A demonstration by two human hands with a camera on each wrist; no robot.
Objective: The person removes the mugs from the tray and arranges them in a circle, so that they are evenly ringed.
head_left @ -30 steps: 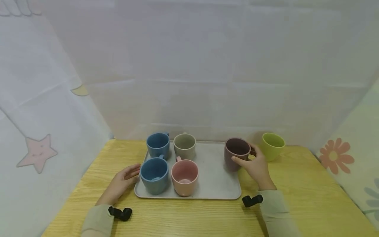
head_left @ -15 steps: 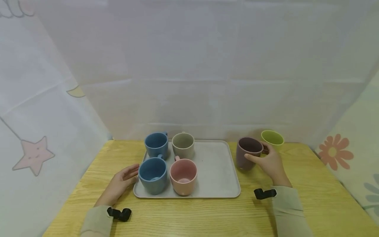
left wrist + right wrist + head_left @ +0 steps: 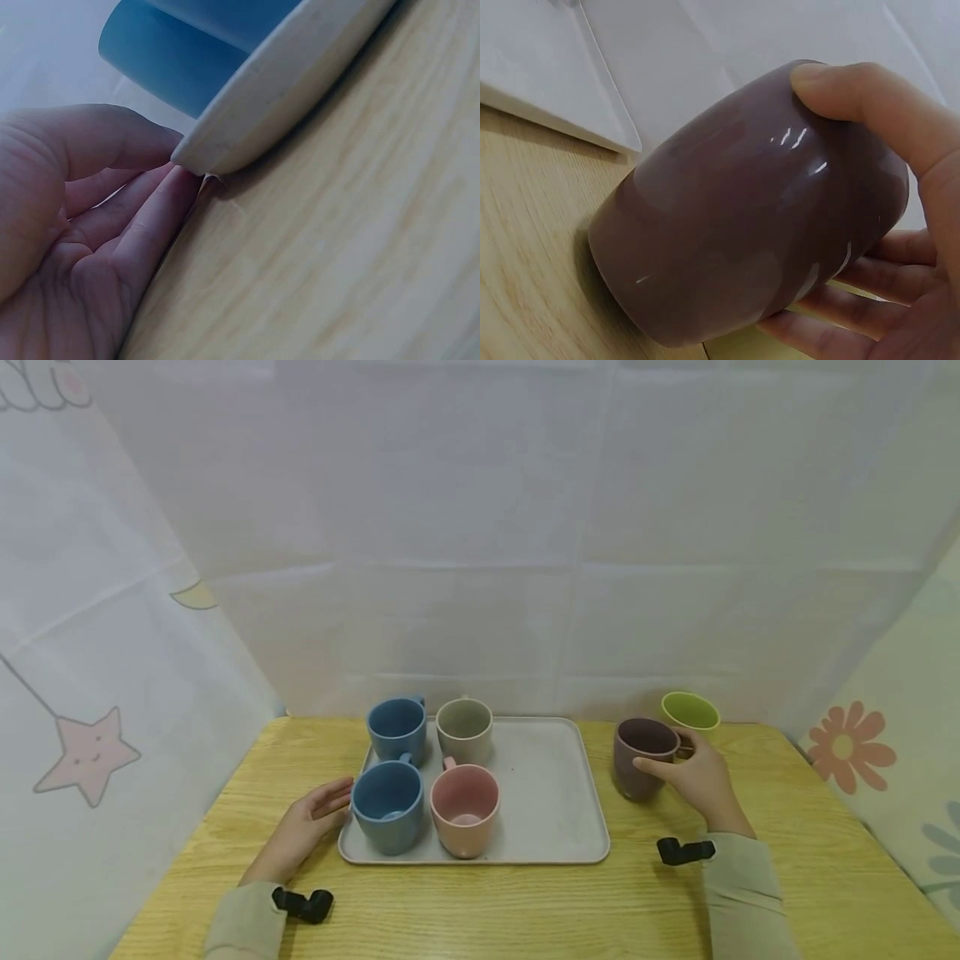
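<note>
My right hand (image 3: 703,781) grips a dark purple mug (image 3: 742,217), thumb on the near side and fingers around the handle side. The mug is upright just right of the grey tray (image 3: 547,810), its base at or very near the tabletop. My left hand (image 3: 303,827) pinches the tray's left rim (image 3: 247,112) between thumb and fingers. On the tray's left half stand a front blue mug (image 3: 390,814), a back blue mug (image 3: 397,735), a grey-beige mug (image 3: 467,739) and a pink mug (image 3: 465,818).
A yellow-green mug (image 3: 688,710) stands at the back right, partly hidden behind my right hand. The wooden table (image 3: 465,910) ends at a white cloth backdrop (image 3: 465,568). Patterned cloths hang at both sides.
My right hand has carried the purple mug from the tray's right side rightwards off the tray and lowered it towards the table. My left hand stays at the tray's edge.
</note>
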